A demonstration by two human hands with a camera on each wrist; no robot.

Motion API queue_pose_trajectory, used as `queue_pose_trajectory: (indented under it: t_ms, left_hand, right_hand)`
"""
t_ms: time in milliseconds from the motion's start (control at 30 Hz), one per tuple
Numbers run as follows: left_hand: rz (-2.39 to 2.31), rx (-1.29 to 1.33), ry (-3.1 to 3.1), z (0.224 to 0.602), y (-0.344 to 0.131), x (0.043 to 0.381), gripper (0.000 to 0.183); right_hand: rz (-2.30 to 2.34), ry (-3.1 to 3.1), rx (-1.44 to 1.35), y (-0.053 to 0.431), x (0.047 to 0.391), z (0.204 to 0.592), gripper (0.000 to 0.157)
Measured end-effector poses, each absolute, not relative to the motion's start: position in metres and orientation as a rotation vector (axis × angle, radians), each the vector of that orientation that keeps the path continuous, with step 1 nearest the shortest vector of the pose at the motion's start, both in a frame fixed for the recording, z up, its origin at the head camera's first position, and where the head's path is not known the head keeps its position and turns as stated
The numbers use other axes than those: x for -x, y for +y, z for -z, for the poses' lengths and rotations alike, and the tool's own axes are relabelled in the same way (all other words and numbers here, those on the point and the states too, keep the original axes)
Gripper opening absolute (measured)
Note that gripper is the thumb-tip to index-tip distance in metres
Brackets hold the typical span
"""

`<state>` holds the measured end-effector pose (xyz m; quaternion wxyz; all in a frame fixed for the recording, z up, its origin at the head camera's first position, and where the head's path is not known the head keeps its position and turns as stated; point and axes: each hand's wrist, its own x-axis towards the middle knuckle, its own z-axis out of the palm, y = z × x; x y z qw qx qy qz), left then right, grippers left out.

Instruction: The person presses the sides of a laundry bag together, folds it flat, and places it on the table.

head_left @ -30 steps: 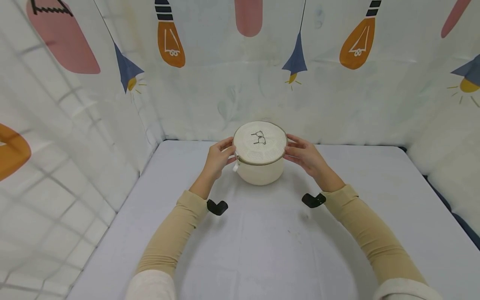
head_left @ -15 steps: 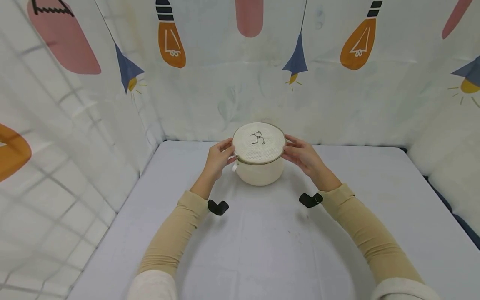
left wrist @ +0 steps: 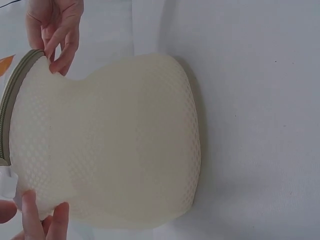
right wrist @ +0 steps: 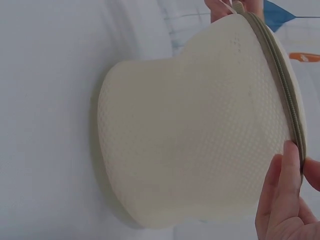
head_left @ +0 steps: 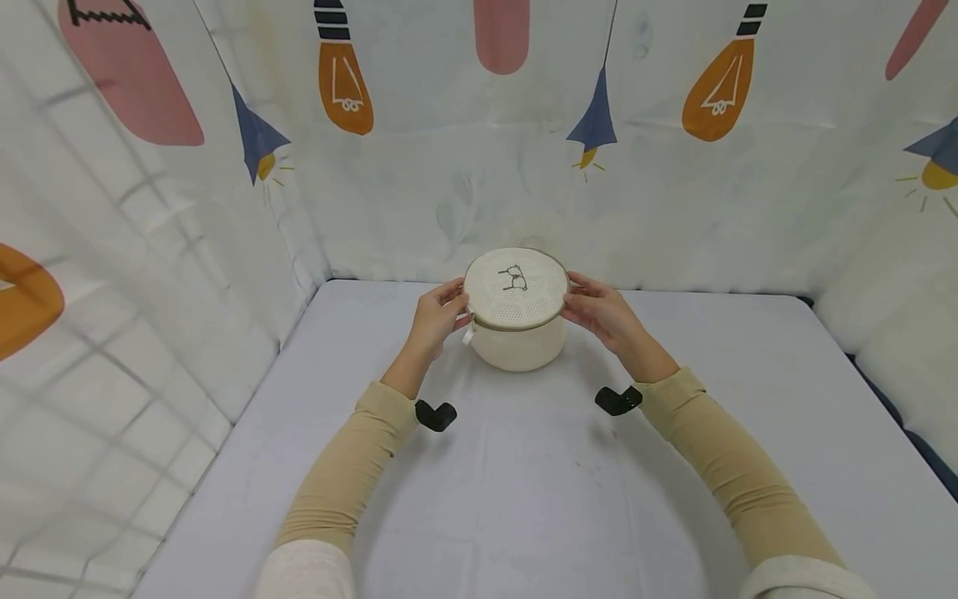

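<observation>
One mesh bag [head_left: 518,308] stands at far middle of table [head_left: 524,482]; left hand [head_left: 436,318] pinches rim [right wrist: 278,59] at left, right hand [head_left: 606,318] at right. Soft wall [left wrist: 125,140] might buckle if either presses down.

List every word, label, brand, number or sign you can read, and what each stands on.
No readable text in any view.
Round cream mesh bag: a dark line drawing on top, no lettering.
Small white tab on the bag's side: too small to tell if printed.
White patterned wall cloth: orange bulbs, blue lamps and pink shapes, no words.
</observation>
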<state>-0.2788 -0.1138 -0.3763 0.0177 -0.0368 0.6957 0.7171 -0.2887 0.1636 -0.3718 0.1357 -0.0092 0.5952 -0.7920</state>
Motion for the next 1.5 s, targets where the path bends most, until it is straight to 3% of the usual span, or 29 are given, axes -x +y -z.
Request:
queue_pose_trajectory:
  t_ms: [1500]
  left_hand:
    - [-2.191, 0.205, 2.154, 0.398, -0.118, 0.282, 0.045]
  right_hand:
    - [2.252, 1.693, -0.055, 0.157, 0.296, 0.390, 0.063]
